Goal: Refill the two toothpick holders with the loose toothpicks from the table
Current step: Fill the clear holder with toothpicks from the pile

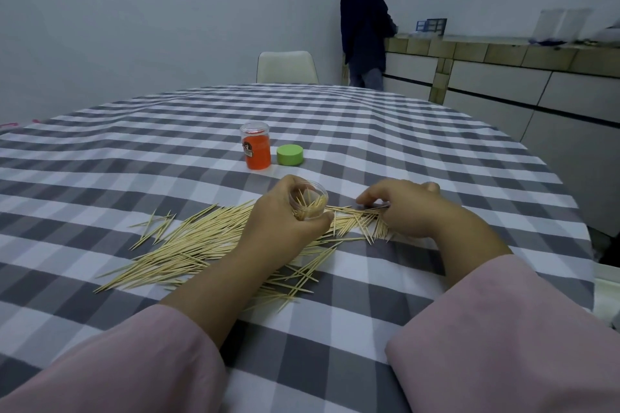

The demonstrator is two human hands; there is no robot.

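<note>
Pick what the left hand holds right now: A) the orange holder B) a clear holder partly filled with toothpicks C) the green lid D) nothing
B: the left hand curls round a clear holder with toothpicks inside, while the orange holder and green lid stand untouched farther back on the table.

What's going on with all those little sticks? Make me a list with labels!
left hand: grips a clear round plastic holder partly filled with toothpicks
right hand: fingers on the loose wooden toothpicks, gathering some
orange clear-topped holder: upright, farther back
green round lid: beside the orange holder
surface: grey-and-white checked tablecloth
</note>
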